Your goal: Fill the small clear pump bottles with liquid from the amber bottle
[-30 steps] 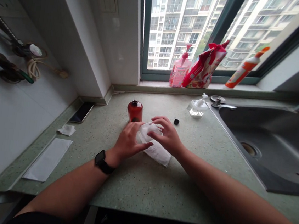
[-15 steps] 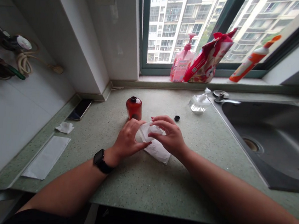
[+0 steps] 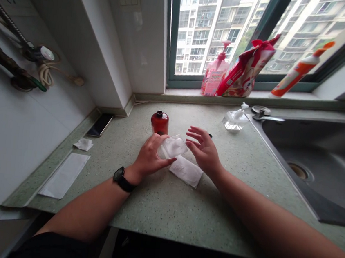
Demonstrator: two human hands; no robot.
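Clear square plastic pouch (image 3: pixel 173 146) held in the left hand (image 3: pixel 149 154), just in front of the glossy dark-red bottle (image 3: pixel 160 123). Fingers (image 3: pixel 165 161) of that hand curled around the pouch's lower edge, gripping it. Right hand (image 3: pixel 204 152) open, fingers spread, just right of the pouch and not touching it. Contents of the pouch impossible to make out.

Bottle upright on the speckled green counter (image 3: pixel 181 220), neck bare, no cap fitted. Small black cap (image 3: pixel 210 136) lying right of the bottle, largely hidden by the right hand. Status as shown: bottle uncapped, pouch in hand, not set down.

Flat white paper wipe (image 3: pixel 185 171) lying in front of the bottle and to its right. Left of the bottle, black smartphone (image 3: pixel 100 124) and white paper sheet (image 3: pixel 64 175). Right of the bottle, clear pump dispenser (image 3: pixel 234 121) and, well apart, stainless-steel sink (image 3: pixel 310 168).
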